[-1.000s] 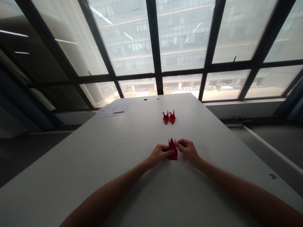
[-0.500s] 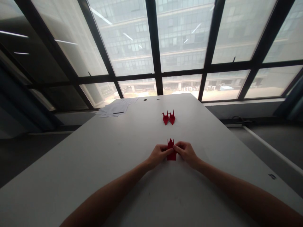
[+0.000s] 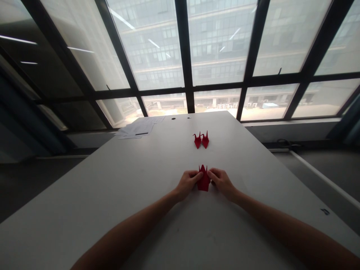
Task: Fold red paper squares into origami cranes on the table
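Just below the middle of the frame: a red folded paper, flat-sided, with two small points at its top edge, low against the white tabletop; hard to tell whether resting on it or held just above. Gripped from both sides: left hand closed on its left edge, fingertips pinching; right hand closed on its right edge in the same way. Both forearms bare, running in from the bottom corners of the frame and meeting at the paper. Further up the frame, well apart from the hands, two red paper cranes, upright and side by side, touching or very nearly so. Toward the far left corner of the tabletop, a loose stack of white sheets with a dark bar on the top one. Near the far edge, two small dark holes. Across the top half of the frame, large windows with dark frames, an office building beyond.
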Tool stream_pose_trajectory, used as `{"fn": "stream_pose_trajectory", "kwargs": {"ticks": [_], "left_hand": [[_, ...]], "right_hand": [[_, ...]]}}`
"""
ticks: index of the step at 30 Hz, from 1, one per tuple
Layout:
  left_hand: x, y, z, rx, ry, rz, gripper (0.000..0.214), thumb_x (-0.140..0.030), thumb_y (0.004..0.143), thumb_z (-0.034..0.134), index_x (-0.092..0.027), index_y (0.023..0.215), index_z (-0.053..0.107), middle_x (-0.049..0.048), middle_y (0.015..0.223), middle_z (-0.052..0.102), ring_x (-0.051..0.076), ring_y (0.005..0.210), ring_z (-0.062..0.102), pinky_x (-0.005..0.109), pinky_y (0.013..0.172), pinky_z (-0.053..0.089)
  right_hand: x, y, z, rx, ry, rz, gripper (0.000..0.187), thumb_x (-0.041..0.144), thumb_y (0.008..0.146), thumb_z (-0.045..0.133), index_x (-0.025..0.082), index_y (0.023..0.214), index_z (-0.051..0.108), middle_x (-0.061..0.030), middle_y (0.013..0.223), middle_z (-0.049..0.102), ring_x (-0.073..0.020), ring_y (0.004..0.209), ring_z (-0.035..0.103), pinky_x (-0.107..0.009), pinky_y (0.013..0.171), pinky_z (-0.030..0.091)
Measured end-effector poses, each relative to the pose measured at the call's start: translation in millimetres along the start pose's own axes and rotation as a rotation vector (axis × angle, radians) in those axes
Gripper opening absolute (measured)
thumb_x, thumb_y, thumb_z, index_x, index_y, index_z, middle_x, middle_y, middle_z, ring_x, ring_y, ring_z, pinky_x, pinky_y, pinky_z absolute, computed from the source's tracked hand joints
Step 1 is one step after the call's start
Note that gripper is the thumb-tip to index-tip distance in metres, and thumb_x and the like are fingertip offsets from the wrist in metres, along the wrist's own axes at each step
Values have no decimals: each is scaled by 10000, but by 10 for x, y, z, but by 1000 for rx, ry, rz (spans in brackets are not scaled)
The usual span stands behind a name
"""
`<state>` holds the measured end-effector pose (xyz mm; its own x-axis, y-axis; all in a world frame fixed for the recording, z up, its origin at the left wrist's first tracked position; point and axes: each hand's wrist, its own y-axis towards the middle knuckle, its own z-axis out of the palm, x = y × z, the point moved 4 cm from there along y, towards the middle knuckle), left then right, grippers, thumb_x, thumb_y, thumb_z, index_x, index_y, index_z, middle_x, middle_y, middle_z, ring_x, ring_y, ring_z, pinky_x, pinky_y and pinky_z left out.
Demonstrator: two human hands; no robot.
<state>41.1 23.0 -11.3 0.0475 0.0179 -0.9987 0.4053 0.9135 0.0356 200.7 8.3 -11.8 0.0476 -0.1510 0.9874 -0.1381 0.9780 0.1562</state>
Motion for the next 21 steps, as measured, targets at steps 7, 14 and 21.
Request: {"fn": "stream_pose_trajectory", "kwargs": {"ticks": [7, 14, 21], "left_hand": [[3, 40, 0, 62, -164, 69, 517, -613, 825, 672, -96, 840, 649, 71, 773, 630, 155, 691, 572, 284, 679, 474], [5, -17, 71, 138, -196, 5, 516, -601, 800, 707, -123, 986, 655, 75, 907, 625, 136, 691, 586, 241, 603, 466], [-83, -1, 54, -18, -220, 100, 543, -611, 847, 647, -137, 1109, 666, 104, 954, 681, 185, 795, 621, 304, 726, 496]], "right_hand": [[20, -17, 76, 237, 118, 76, 419, 565, 818, 681, 164, 940, 702, -48, 829, 708, -156, 705, 617, -278, 659, 467], [84, -185, 258, 397, 445, 272, 557, 448, 683, 855, 221, 1154, 663, -62, 961, 694, -183, 797, 651, -297, 722, 493], [2, -80, 101, 56, 353, 145, 370, 438, 707, 824, 169, 917, 680, -56, 838, 715, -167, 707, 625, -292, 661, 456]]}}
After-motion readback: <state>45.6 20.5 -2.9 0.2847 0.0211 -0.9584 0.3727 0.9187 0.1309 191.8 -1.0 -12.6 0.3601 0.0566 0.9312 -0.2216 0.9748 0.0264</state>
